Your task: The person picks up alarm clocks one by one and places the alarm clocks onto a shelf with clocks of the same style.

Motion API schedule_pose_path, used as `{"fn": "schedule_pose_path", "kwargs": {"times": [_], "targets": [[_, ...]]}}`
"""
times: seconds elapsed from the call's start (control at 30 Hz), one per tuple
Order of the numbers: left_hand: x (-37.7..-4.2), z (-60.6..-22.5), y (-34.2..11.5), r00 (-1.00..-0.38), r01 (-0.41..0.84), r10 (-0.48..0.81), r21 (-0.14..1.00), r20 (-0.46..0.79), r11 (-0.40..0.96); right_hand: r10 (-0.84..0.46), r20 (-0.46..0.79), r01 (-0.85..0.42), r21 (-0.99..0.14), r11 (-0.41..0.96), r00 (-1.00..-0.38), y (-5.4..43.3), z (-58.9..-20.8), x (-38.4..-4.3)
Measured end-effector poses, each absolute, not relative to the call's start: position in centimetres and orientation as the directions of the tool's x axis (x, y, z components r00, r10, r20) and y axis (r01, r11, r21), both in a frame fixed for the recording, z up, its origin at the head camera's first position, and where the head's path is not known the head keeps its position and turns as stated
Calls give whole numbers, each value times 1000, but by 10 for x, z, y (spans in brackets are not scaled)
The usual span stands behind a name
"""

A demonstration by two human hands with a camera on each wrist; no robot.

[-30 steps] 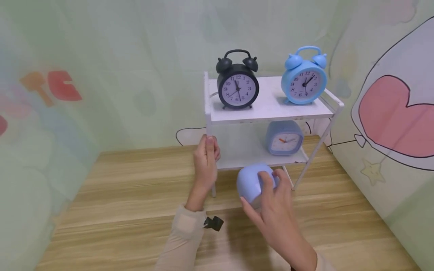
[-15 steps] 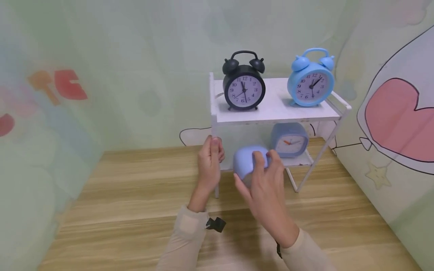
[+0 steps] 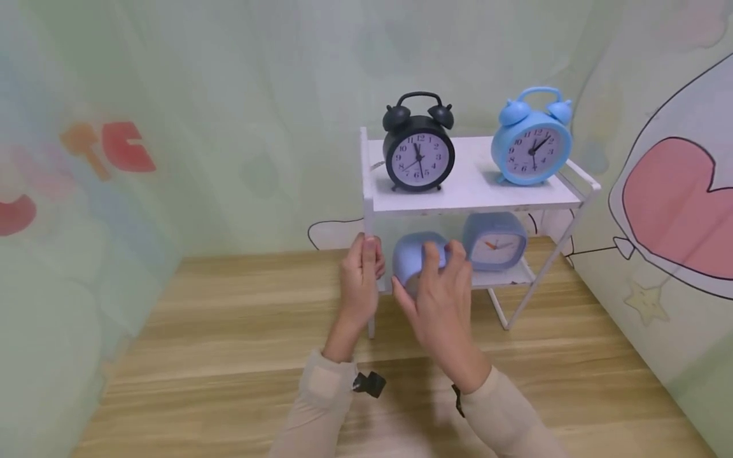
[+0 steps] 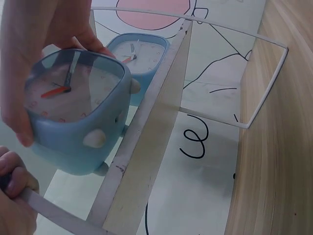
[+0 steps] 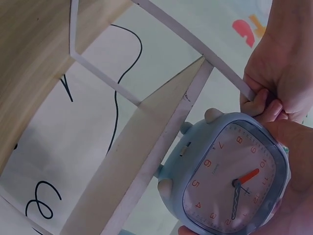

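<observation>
My right hand grips a light blue rounded-square desk clock from above and in front, thumb on its left, fingers over the top. This clock is at the left part of the white rack's lower shelf. In the left wrist view its small feet are over or on the shelf edge; whether they bear on it I cannot tell. With curled fingers my left hand holds the rack's front left post. A similar blue desk clock stands right of the held one.
On the rack's top shelf stand a black twin-bell alarm clock at left and a bright blue twin-bell alarm clock at right. The rack stands on a wooden tabletop, with printed cloth walls behind and beside it.
My right hand has carried the desk clock up and away from me, from before the rack to the lower shelf's left part. My left hand keeps its hold on the post.
</observation>
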State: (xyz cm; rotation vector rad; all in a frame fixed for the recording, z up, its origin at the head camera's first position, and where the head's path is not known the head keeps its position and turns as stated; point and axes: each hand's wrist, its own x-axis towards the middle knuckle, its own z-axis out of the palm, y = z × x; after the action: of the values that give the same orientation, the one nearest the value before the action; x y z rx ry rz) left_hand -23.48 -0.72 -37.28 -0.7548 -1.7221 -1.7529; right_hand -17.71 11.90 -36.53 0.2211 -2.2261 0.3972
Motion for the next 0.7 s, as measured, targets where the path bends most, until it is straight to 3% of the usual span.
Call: {"fn": "schedule_pose_path", "kwargs": {"times": [0.7], "targets": [[-234, -374, -8, -678, 735, -6, 677, 735, -48, -3, 745, -249, -219, 943, -667, 112, -362, -204]]}}
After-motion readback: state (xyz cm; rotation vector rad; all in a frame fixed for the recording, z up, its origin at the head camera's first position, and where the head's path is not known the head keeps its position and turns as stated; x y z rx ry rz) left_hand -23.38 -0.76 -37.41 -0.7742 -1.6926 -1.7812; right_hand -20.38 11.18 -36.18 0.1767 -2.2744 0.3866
